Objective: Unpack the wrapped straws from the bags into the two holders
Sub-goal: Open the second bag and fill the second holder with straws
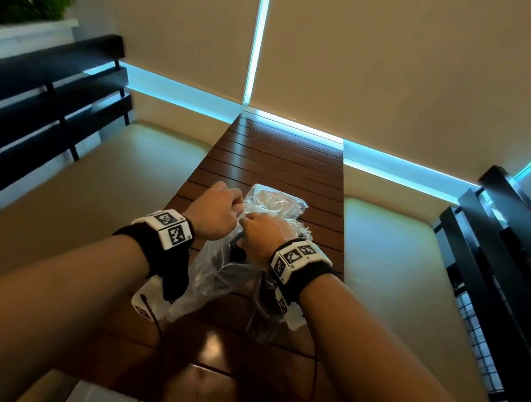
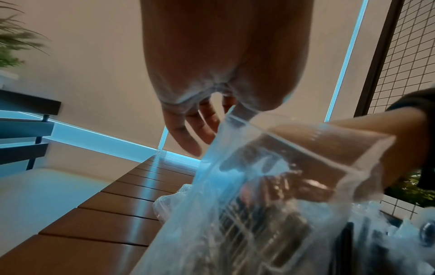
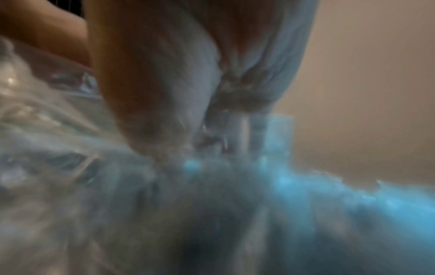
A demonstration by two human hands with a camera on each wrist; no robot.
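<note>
A clear plastic bag (image 1: 215, 273) is held up above the wooden slatted table (image 1: 281, 157). My left hand (image 1: 237, 206) pinches its top edge from the left. My right hand (image 1: 248, 228) grips the same edge from the right, the two hands close together. In the left wrist view my left hand (image 2: 227, 114) pinches the bag's (image 2: 270, 186) rim, and rows of wrapped straws (image 2: 256, 221) show through the film. The right wrist view is blurred: my right hand (image 3: 223, 121) is pressed into crumpled plastic (image 3: 70, 167). I cannot make out any holder.
A second crumpled clear bag (image 1: 277, 202) lies on the table just beyond my hands. Pale bench seats (image 1: 393, 245) flank the table, with dark slatted backrests (image 1: 50, 99) at left and right. A cable (image 1: 153, 313) hangs under my left wrist.
</note>
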